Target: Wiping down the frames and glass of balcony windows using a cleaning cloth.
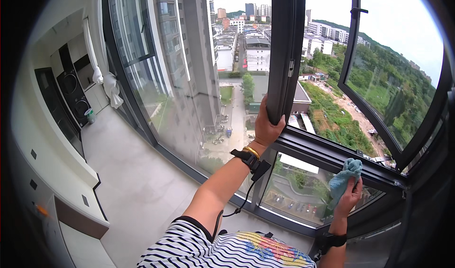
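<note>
My left hand (267,127) grips the lower part of a dark metal window mullion (282,55), fingers round its left side and thumb at its right edge. In my right hand (348,197) is a bunched teal cleaning cloth (344,179). The cloth stands in front of the dark window transom (320,149); whether it touches the frame I cannot tell. Beyond that transom, a hinged window sash (376,120) is swung outward, with a handle (359,10) on its frame. A small metal strike plate (291,68) sits on the mullion.
Below the transom is a fixed glass pane (295,190). A tall glass pane (192,101) stands to the left. Pale floor (142,175) runs back to stacked laundry machines (73,90), a small bin (90,115) and knotted white curtains (113,88). Buildings and greenery lie far below outside.
</note>
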